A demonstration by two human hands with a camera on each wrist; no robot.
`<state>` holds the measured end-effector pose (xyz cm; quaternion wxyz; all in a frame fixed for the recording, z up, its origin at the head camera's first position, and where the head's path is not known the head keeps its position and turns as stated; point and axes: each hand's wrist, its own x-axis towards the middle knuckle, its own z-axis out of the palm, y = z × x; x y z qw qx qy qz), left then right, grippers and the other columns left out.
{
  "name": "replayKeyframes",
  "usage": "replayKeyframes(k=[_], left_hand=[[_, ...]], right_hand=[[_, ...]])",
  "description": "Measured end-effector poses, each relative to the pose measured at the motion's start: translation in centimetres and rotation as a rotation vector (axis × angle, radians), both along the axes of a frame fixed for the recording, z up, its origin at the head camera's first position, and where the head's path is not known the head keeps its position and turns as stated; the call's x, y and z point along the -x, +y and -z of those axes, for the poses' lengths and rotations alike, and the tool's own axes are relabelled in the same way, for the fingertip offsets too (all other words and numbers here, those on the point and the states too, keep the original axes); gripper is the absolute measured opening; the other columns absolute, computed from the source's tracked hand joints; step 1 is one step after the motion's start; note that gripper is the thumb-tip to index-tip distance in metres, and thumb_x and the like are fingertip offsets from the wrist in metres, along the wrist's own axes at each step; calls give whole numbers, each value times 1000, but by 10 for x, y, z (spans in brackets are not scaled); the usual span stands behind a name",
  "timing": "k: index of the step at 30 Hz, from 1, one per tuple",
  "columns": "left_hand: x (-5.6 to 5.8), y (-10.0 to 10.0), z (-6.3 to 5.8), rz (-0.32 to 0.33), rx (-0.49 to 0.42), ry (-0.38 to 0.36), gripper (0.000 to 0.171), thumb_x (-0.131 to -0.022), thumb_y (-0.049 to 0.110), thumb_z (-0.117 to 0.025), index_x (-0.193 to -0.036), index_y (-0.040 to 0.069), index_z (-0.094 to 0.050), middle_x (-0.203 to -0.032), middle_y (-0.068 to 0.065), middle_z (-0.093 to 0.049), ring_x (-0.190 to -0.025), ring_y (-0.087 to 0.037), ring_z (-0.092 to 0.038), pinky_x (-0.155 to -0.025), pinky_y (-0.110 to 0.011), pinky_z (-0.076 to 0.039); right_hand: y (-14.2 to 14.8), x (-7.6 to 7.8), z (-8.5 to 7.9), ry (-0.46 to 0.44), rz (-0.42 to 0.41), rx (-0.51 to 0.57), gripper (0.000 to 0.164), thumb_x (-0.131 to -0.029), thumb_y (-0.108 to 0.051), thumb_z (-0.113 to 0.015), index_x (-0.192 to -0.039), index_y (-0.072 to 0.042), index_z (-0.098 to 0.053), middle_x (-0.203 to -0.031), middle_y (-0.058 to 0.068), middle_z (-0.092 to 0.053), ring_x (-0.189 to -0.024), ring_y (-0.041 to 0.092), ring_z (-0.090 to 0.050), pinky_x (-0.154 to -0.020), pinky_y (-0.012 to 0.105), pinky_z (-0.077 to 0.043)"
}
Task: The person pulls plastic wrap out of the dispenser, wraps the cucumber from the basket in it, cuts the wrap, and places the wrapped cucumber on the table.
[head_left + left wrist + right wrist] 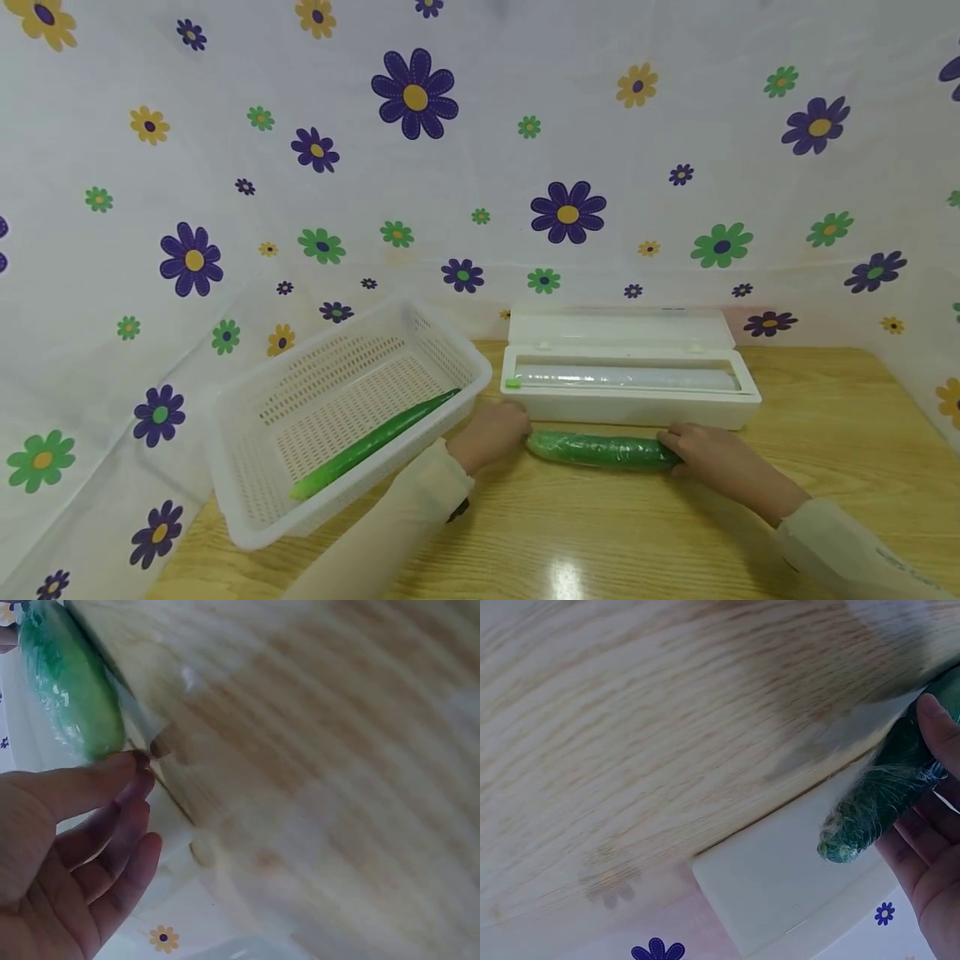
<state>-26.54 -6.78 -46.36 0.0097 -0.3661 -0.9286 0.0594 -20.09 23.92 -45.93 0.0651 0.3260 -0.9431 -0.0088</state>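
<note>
A cucumber (600, 450) in clear plastic wrap lies crosswise at the front of the white wrap box (630, 410). At its pale end, the thumb and forefinger of my left hand (491, 435) meet in a pinch; in the left wrist view the other fingers of the left hand (82, 847) are loosely bent. My right hand (720, 460) grips the dark end. Crinkled film covers that end of the cucumber (881, 795) in the right wrist view, with the thumb on one side and fingers on the other.
The wrap box's lid (618, 329) stands raised, showing a film roll (622, 378) and a green slider (513, 383). To the left, a white perforated basket (258, 527) holds another cucumber (375, 442). A flowered sheet (480, 167) hangs behind the wooden table (600, 533).
</note>
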Motion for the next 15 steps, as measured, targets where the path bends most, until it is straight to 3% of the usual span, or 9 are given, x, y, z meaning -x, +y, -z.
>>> replayKeyframes(k=[4, 7, 10, 12, 15], left_hand=[[-4, -2, 3, -18, -46, 34, 13, -87, 9, -61, -91, 15, -71, -90, 1, -69, -79, -11, -63, -63, -22, -50], [-10, 0, -1, -8, -96, 15, 20, -86, 10, -65, -106, 12, -66, -101, -2, -68, -88, -14, -64, -71, -24, -53], [-16, 8, -7, 57, -93, -16, 44, -83, 23, -70, -123, 9, -57, -116, -3, -63, -103, -15, -62, -87, -24, -52], [-19, 14, -8, 105, -64, -18, 53, -81, 26, -72, -127, 7, -54, -120, -4, -62, -106, -16, -61, -91, -25, -51], [-21, 20, -3, 150, 2, 48, 37, -87, 21, -66, -120, 7, -58, -112, -4, -66, -99, -14, -64, -85, -23, -52]], right_hand=[[1, 0, 2, -12, -3, -11, 40, -65, -26, -81, -94, -5, -64, -83, 5, -64, -72, 17, -62, -63, 29, -54], [1, -1, 2, 6, -2, -9, 41, -65, -26, -81, -96, -4, -65, -84, 6, -64, -74, 17, -63, -64, 30, -54], [1, -2, 1, 34, -2, -9, 43, -65, -25, -81, -98, -3, -65, -87, 8, -65, -76, 18, -63, -66, 30, -55], [3, -2, 2, 42, -6, -13, 45, -67, -24, -81, -101, 0, -64, -91, 10, -66, -80, 21, -64, -69, 32, -55], [5, -2, 5, 47, -30, -16, 48, -71, -23, -78, -108, 3, -63, -99, 15, -66, -87, 25, -65, -74, 35, -56]])
